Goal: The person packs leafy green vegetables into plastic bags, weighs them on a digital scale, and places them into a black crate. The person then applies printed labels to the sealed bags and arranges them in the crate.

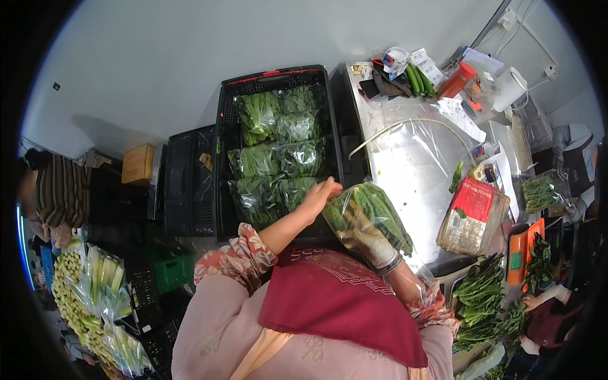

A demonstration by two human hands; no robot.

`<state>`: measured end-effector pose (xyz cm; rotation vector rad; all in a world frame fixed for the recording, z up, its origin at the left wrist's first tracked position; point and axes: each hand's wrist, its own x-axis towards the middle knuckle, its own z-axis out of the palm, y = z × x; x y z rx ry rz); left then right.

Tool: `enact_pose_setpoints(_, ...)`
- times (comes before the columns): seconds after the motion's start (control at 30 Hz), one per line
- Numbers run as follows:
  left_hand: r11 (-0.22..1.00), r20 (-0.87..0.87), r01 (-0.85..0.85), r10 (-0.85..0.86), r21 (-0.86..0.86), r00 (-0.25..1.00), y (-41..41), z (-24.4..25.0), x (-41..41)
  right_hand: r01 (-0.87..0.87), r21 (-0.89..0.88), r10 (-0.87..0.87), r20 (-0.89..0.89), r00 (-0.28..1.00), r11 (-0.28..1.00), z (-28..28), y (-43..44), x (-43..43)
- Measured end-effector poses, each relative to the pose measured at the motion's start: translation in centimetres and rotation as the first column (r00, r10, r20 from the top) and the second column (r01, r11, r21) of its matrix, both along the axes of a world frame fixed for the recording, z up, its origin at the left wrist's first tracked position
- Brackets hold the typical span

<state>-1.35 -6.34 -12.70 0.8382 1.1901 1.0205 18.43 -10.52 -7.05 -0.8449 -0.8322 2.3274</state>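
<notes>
My right hand (pixel 370 237), in a pale glove, holds a clear plastic bag of leafy greens (pixel 380 206) in front of my apron. The hand shows through the clear film. My left hand (pixel 319 197) is bare, its fingers stretched out beside the bag's left end, above the crate's right edge; whether it touches the bag I cannot tell. Under and beyond the left forearm stands a black plastic crate (pixel 336 142) with several bagged bundles of greens (pixel 259 161) lying in rows. To the right of the crate is a metal table (pixel 403 166).
Cucumbers (pixel 418 80), a red-capped bottle (pixel 456 80) and a white kettle (pixel 509 89) crowd the table's far end. A red-and-white package (pixel 470 216), an orange scale (pixel 517 256) and loose greens (pixel 479 294) lie right. Black crates (pixel 190 180) stand left. Other people work at both sides.
</notes>
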Motion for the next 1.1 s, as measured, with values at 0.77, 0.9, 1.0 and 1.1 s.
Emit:
enact_pose_setpoints(0.77,0.980,-0.179,0.198,-0.194,0.005,0.965,-1.8,1.2,-0.2,0.022,-0.155,-0.048,-0.166,0.985,0.988,-2.8,1.0,0.5)
enact_pose_setpoints(0.9,0.983,-0.065,0.175,-0.179,-0.059,0.982,-1.9,1.6,-0.1,0.032,-0.195,-0.058,-0.131,0.990,0.980,-0.4,1.2,-0.6)
enact_pose_setpoints(1.0,0.982,0.028,0.171,-0.170,-0.079,0.985,-2.1,1.3,-0.3,0.040,-0.288,-0.095,-0.180,0.979,0.957,-0.1,0.9,-0.7)
enact_pose_setpoints(1.1,0.992,0.127,0.070,-0.056,-0.107,0.990,-2.3,1.4,0.1,0.080,-0.318,-0.126,-0.128,0.984,0.945,-0.1,0.7,-0.5)
